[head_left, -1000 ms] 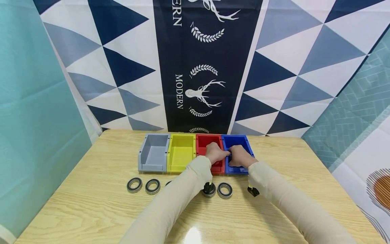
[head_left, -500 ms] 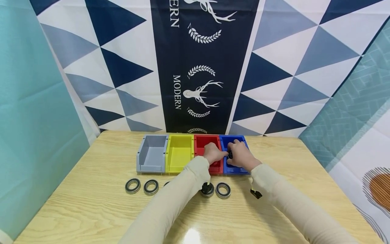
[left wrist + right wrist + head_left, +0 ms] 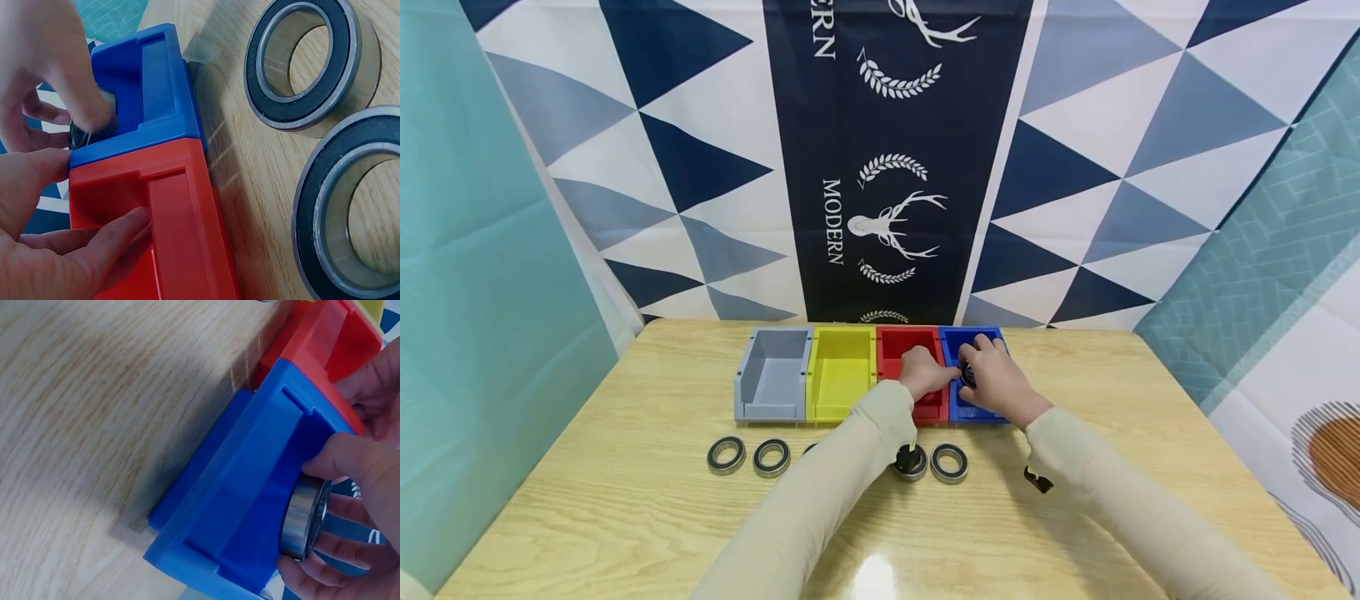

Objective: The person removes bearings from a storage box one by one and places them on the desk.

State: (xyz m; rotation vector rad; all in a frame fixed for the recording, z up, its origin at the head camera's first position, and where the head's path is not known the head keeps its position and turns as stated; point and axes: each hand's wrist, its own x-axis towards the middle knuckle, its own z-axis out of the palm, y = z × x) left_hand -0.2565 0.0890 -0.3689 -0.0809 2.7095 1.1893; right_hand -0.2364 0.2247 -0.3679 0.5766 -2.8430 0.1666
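Observation:
In the head view my right hand [image 3: 996,379] is over the blue bin [image 3: 970,337], gripping a ball bearing [image 3: 302,519] by its outer rim. The right wrist view shows the bearing on edge, thumb on one side and fingers on the other, at the bin's opening. My left hand [image 3: 922,372] reaches into the red bin [image 3: 910,340] beside it. In the left wrist view its fingers [image 3: 119,240] are extended inside that bin and hold nothing, while its thumb touches the top edge where the red and blue bins meet.
To the left stand a yellow bin [image 3: 844,375] and a grey bin [image 3: 775,375], joined in one row. Several bearings lie along the front, among them a left-end bearing [image 3: 726,455] and a right-end bearing [image 3: 950,463]. My left forearm [image 3: 820,492] partly covers the row.
My right hand has shifted up and outward in the blue bin, and the bearing in its grip now shows between thumb and fingers. The left hand stays in the red bin.

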